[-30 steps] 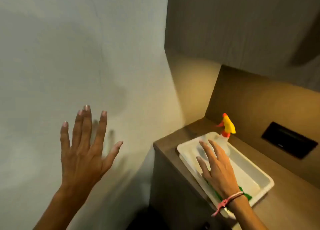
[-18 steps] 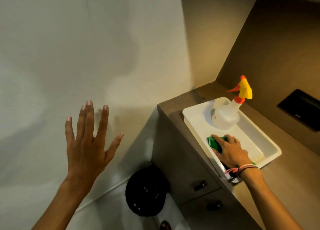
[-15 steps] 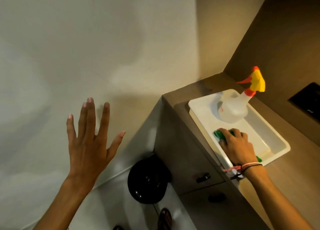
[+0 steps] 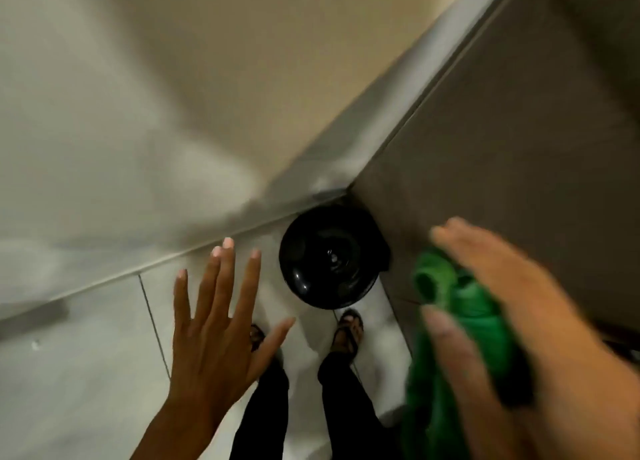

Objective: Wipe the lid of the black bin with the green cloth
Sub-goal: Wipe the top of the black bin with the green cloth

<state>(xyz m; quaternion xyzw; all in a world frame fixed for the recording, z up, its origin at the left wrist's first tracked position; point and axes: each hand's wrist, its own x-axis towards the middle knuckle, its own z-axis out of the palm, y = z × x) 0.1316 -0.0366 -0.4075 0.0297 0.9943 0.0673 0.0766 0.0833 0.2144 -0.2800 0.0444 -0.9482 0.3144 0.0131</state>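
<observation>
The round black bin [image 4: 330, 257] stands on the floor in the corner between wall and cabinet, its glossy lid shut and facing up. My right hand [image 4: 540, 324] is close to the camera, blurred, and grips the green cloth [image 4: 453, 324], which hangs down from it to the right of the bin. My left hand [image 4: 216, 328] is spread flat with fingers apart, holding nothing, to the left of the bin and above the floor.
A grey-brown cabinet side [image 4: 512, 141] rises at the right, touching the bin. A pale wall [image 4: 138, 96] fills the upper left. Light floor tiles [image 4: 86, 366] lie below. My feet in sandals [image 4: 348, 331] stand just in front of the bin.
My right hand has lifted the green cloth out of the white tray and brought it down beside the cabinet. My view has tipped down to the bin and floor.
</observation>
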